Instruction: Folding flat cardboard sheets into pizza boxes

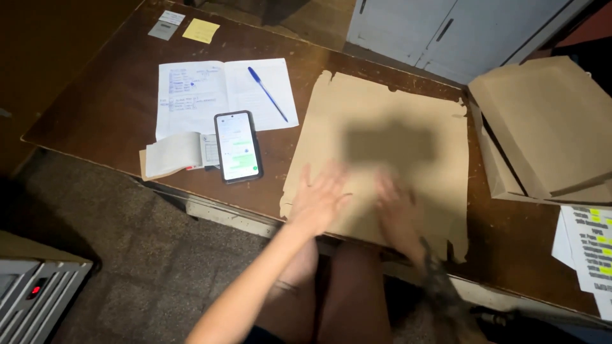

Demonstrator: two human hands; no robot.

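Surface: we look down at a dark brown wooden table (115, 102), its top worn and scuffed, with grey cabinet doors (440, 25) behind and mottled floor below.
Cardboard sheet: we see a flat tan cardboard sheet (389, 108) lying on the table's near half, matt, with ragged, notched edges; its near edge comes close to the table's lip.
Left hand: our left hand (319, 197) lies open, fingers spread, palm down on the sheet's near left corner, gripping nothing; it is blurred.
Right hand: our right hand (398, 213) also rests flat and open on the sheet, blurred, holding nothing.
Neighbours: a smartphone (238, 146) with a glossy lit screen lies just left of the sheet, beside a small notepad (173, 154); an open notebook (223, 92) carries a blue pen (268, 93). Folded cardboard boxes (548, 127) are stacked at right, above printed papers (590, 245).
Risk: we judge a push leftward could knock the phone off the edge, since it sits near the lip.
Risk two: the torn edge could catch and rip further under flat, sliding palms.
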